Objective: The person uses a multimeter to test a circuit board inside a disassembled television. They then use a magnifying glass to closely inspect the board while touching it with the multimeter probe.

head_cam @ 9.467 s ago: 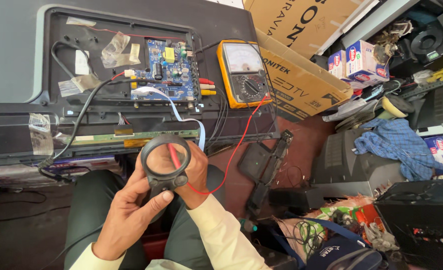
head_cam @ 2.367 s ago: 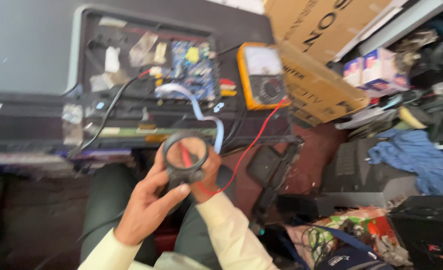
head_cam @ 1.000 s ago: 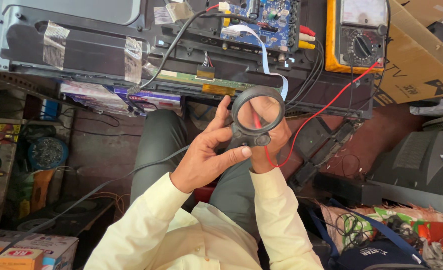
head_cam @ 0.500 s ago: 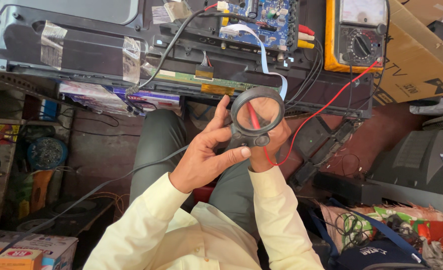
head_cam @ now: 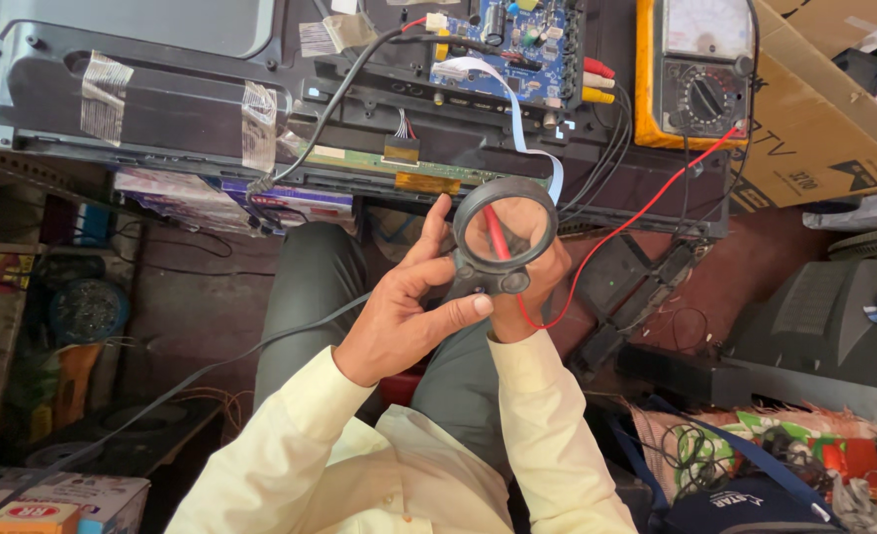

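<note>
Left hand: fingers closed on the lower frame of a round black magnifying glass, thumb stretched to its base. The lens sat upright above the lap, between both hands. Right hand: behind the lens, fingers wrapped round a red probe showing through the glass; its red lead ran up to a yellow analogue multimeter. Beyond the hands, an opened television back carried a blue circuit board. Far right, a cardboard box; contents not visible.
</note>
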